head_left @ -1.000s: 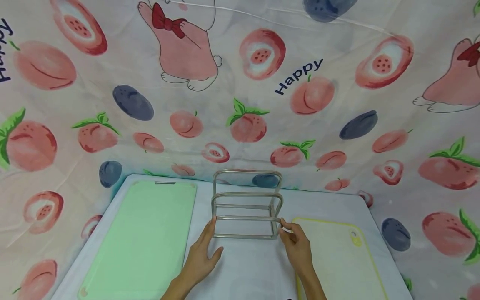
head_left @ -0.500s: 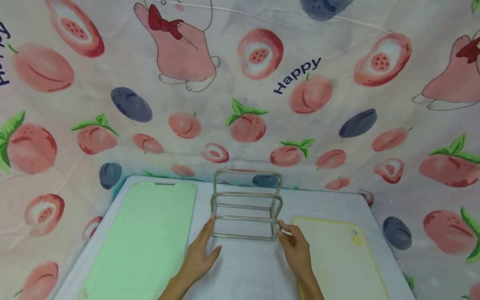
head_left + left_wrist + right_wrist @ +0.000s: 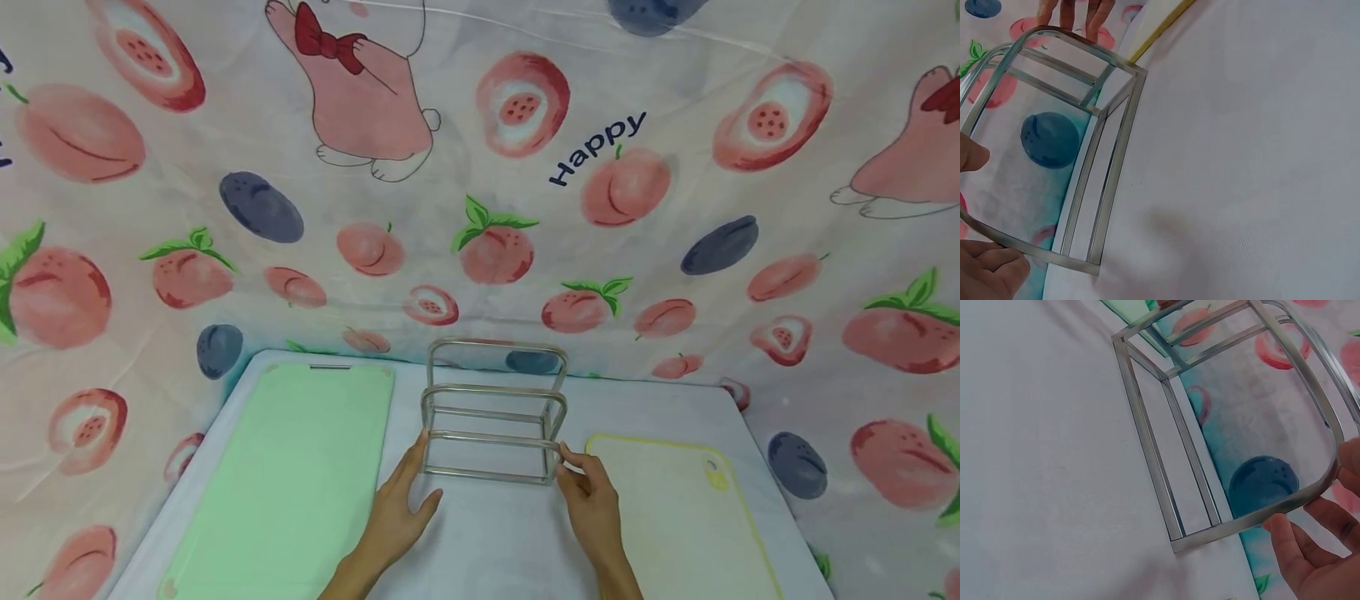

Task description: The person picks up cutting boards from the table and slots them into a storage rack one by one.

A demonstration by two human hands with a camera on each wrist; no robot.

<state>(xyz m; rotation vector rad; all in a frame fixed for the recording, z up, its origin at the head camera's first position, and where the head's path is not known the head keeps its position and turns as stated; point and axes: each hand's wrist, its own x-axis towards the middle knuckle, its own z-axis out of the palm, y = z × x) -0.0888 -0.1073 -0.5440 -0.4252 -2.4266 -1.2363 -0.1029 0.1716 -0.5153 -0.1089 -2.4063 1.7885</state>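
Observation:
A silvery metal-bar rack point(image 3: 491, 476) with upright rounded frames stands on the white-covered table, at the foot of the printed cloth. My left hand point(image 3: 392, 514) lies along its left side, the straight fingers touching the front frame and the thumb spread apart from it in the head view. At the opposite front corner my right hand point(image 3: 592, 504) holds the frame with bent fingers and thumb. The right wrist view brings the right fingertips point(image 3: 1282, 534) close to the bent bar point(image 3: 1297, 497). Several left fingers point(image 3: 994, 269) meet the lower bar in the left wrist view.
A light green cutting board point(image 3: 288, 483) lies on the left of the table. To the right is a whitish board point(image 3: 675, 517) with a yellow rim. Cloth printed with peaches point(image 3: 497, 254) hangs behind and at both sides.
The rack turns very slightly, its front right corner coming a little nearer to me. Both hands stay on it. The head view has shifted a little.

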